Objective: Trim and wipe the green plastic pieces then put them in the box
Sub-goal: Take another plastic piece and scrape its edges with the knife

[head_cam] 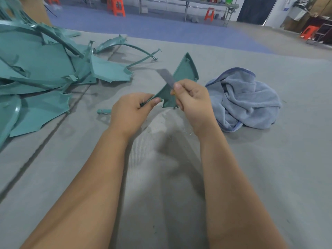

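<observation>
The left hand point(132, 112) has its grip closed on the narrow lower corner of a green plastic piece point(181, 76), thumb on top and fingers curled beneath, holding it up off the bench point(161, 177). The piece is a curved triangle that widens up and away from that grip to a rimmed far edge. Just right of the left grip, the right hand point(193, 105) pinches a grey blade point(166, 77) between thumb and curled fingers; the blade lies across the piece's face, slanting up and to the left. A trace of orange shows at the thumb, where the blade meets the hand.

Right of both grips, well apart, a crumpled blue cloth point(246, 99) lies on the bench. Left of the left grip, near it, lies a small green offcut point(104, 111). Further left and beyond, a heap of green plastic pieces point(41, 69) covers the bench. Thin pale shavings cling around the right wrist.
</observation>
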### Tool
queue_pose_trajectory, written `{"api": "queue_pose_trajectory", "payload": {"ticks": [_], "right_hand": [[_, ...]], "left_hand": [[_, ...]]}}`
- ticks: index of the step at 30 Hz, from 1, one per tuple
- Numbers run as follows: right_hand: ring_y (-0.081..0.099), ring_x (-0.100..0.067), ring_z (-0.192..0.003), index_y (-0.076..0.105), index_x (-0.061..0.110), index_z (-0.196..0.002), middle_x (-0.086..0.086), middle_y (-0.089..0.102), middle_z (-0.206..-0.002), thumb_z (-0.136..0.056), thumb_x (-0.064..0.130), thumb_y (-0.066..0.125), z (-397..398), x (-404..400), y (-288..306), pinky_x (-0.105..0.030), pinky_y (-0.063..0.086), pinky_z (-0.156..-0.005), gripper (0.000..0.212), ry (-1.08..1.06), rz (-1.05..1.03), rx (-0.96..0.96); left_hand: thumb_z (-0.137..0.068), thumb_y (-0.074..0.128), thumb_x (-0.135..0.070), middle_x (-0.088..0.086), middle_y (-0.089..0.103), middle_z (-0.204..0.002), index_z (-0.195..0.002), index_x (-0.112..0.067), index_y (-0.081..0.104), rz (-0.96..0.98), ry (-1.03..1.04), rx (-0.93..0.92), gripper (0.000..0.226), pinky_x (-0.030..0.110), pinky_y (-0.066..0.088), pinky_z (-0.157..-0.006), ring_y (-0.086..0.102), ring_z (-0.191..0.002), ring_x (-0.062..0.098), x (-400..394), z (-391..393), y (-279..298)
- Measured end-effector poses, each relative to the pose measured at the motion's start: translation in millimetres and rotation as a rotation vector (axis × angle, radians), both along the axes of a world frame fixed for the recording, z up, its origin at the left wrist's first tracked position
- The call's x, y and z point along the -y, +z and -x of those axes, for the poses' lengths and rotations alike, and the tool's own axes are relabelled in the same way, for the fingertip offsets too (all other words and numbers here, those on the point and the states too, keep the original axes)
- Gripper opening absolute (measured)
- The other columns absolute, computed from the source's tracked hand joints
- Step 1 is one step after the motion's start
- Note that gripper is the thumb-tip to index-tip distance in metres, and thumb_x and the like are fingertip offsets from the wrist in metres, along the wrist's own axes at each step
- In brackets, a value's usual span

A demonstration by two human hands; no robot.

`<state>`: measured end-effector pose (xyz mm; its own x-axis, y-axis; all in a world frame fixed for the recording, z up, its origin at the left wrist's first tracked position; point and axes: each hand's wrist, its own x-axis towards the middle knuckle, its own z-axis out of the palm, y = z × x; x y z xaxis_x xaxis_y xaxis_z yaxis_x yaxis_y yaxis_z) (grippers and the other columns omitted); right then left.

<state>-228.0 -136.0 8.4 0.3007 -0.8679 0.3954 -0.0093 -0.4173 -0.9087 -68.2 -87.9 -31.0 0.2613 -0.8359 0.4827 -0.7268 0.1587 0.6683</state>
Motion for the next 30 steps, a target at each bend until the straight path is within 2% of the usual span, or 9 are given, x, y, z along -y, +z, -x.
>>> {"api": "queue_pose_trajectory", "payload": {"ticks": [2, 5, 9, 14, 17, 21, 25, 27, 30], "right_hand": [[0.030, -0.003, -0.047, 0.056, 0.012, -0.074, 0.011, 0.037, -0.049, -0.101, 0.011, 0.049, 3, 4, 2, -0.015, 0.026, -0.048, 0.028, -0.047, 0.009, 0.064], [0.031, -0.005, -0.051, 0.055, 0.015, -0.073, 0.010, 0.035, -0.051, -0.101, 0.013, 0.050, 2, 6, -2, -0.018, 0.027, -0.052, 0.028, -0.068, 0.012, -0.009], [0.031, -0.006, -0.050, 0.056, 0.016, -0.072, 0.014, 0.035, -0.048, -0.099, 0.012, 0.051, 2, 5, -6, -0.017, 0.028, -0.051, 0.028, -0.050, -0.021, -0.036], [0.030, -0.002, -0.045, 0.056, 0.013, -0.072, 0.015, 0.035, -0.044, -0.100, 0.011, 0.050, 5, 3, -7, -0.013, 0.027, -0.047, 0.028, -0.019, -0.057, -0.015], [0.029, -0.003, -0.045, 0.056, 0.012, -0.073, 0.013, 0.034, -0.045, -0.101, 0.010, 0.049, 5, 2, -7, -0.014, 0.027, -0.047, 0.029, -0.003, -0.079, 0.000], [0.028, -0.004, -0.045, 0.054, 0.011, -0.069, 0.004, 0.033, -0.049, -0.100, 0.006, 0.049, -2, -4, -9, -0.019, 0.024, -0.047, 0.032, 0.063, -0.074, -0.028], [0.027, -0.006, -0.046, 0.055, 0.009, -0.069, -0.002, 0.033, -0.051, -0.099, 0.004, 0.049, -7, -9, -9, -0.021, 0.022, -0.047, 0.031, 0.108, -0.062, -0.064], [0.028, -0.006, -0.044, 0.056, 0.009, -0.072, -0.002, 0.035, -0.050, -0.100, 0.006, 0.047, -7, -9, -8, -0.019, 0.022, -0.045, 0.029, 0.129, -0.094, 0.041], [0.032, -0.008, -0.044, 0.055, 0.010, -0.081, 0.009, 0.045, -0.050, -0.101, 0.015, 0.047, -4, -4, -4, -0.019, 0.024, -0.043, 0.023, 0.059, -0.212, 0.355]], "left_hand": [[-0.089, 0.050, -0.056, -0.006, 0.043, -0.054, -0.065, -0.040, 0.059, 0.002, 0.003, -0.001, 0.030, 0.031, 0.024, -0.049, 0.037, -0.051, 0.011, 0, 0, 0], [-0.088, 0.049, -0.057, -0.006, 0.043, -0.054, -0.066, -0.034, 0.059, 0.010, 0.010, 0.009, 0.034, 0.032, 0.026, -0.051, 0.038, -0.053, 0.010, 0, 0, 1], [-0.091, 0.052, -0.052, -0.012, 0.047, -0.056, -0.064, -0.054, 0.056, 0.018, -0.026, 0.015, 0.027, 0.030, 0.024, -0.050, 0.039, -0.052, 0.008, 0, 1, 2], [-0.089, 0.053, -0.053, -0.015, 0.049, -0.056, -0.068, -0.060, 0.058, 0.038, -0.048, -0.020, 0.023, 0.029, 0.027, -0.051, 0.041, -0.052, 0.005, 0, 1, 2], [-0.088, 0.052, -0.055, -0.014, 0.051, -0.057, -0.084, -0.053, 0.060, 0.041, -0.051, -0.025, 0.009, 0.030, 0.029, -0.052, 0.042, -0.053, 0.006, 1, 0, 0], [-0.087, 0.051, -0.058, -0.012, 0.050, -0.056, -0.075, -0.033, 0.066, 0.038, -0.010, -0.029, 0.031, 0.030, 0.025, -0.050, 0.042, -0.052, 0.005, 3, -2, -3], [-0.086, 0.050, -0.058, -0.009, 0.053, -0.059, -0.088, -0.030, 0.073, 0.043, -0.011, -0.008, 0.037, 0.030, 0.028, -0.051, 0.045, -0.055, 0.006, 3, -2, -2], [-0.088, 0.049, -0.057, -0.006, 0.053, -0.060, -0.088, -0.028, 0.072, 0.074, 0.003, 0.023, 0.037, 0.030, 0.029, -0.052, 0.045, -0.059, 0.008, 1, -1, 0], [-0.092, 0.052, -0.047, -0.005, 0.052, -0.065, -0.096, -0.029, 0.074, 0.183, 0.033, 0.128, 0.029, 0.030, 0.032, -0.055, 0.046, -0.067, 0.010, -1, 0, 6]]}}
